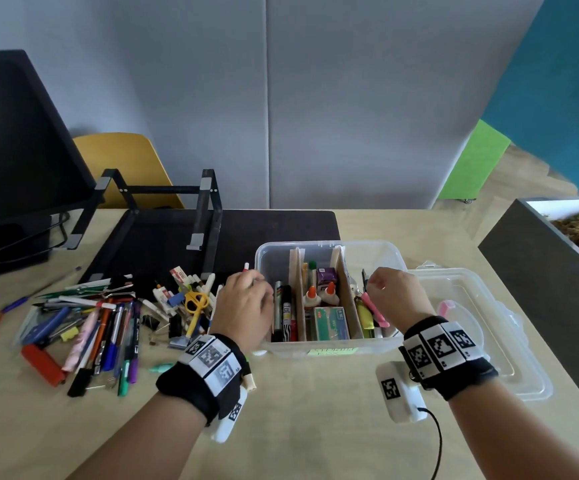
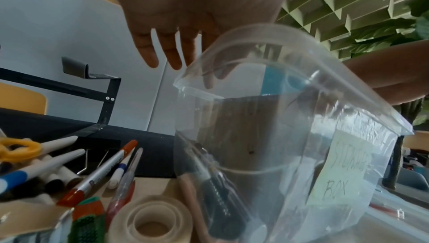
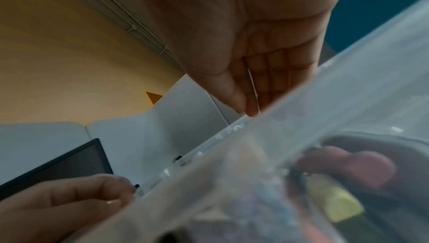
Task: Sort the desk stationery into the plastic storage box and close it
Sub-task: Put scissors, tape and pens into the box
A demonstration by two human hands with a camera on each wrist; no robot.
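Clear plastic storage box point(image 1: 378, 258) open, three compartments part-filled, loose pens point(image 1: 108, 327) heaped left, lid point(image 1: 509, 344) right

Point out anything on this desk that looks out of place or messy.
Pens and markers lie jumbled left of the storage box, yellow scissors among them. The lid lies off, right of the box.

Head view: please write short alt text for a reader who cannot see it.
Two hands reach into an open clear storage box with cardboard dividers; the left hand holds a white pen. Loose pens and yellow scissors lie to the left.
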